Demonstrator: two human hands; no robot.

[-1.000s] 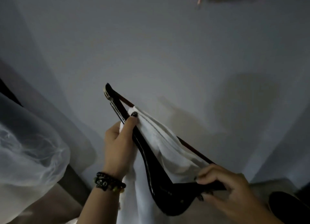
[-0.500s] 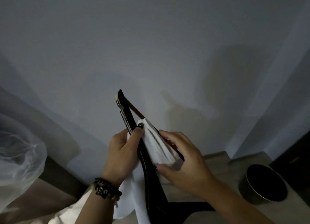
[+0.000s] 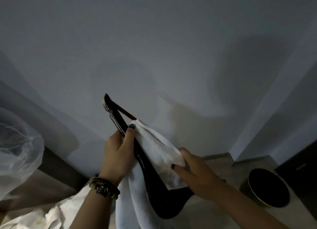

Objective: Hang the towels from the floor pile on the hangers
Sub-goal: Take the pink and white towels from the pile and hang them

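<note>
Grey wall [image 3: 154, 49], towel [image 3: 154, 144] on hanger [image 3: 151, 182] between both hands

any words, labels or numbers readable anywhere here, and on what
None can be read.
hanger: dark and glossy, no print shows on it.
towel: plain white, no tag or label in view.
bracelet: beads and metal studs, no lettering legible.
round bin: dark with a pale rim, no marking visible.
The picture is dim, so fine print could be missed.
</note>
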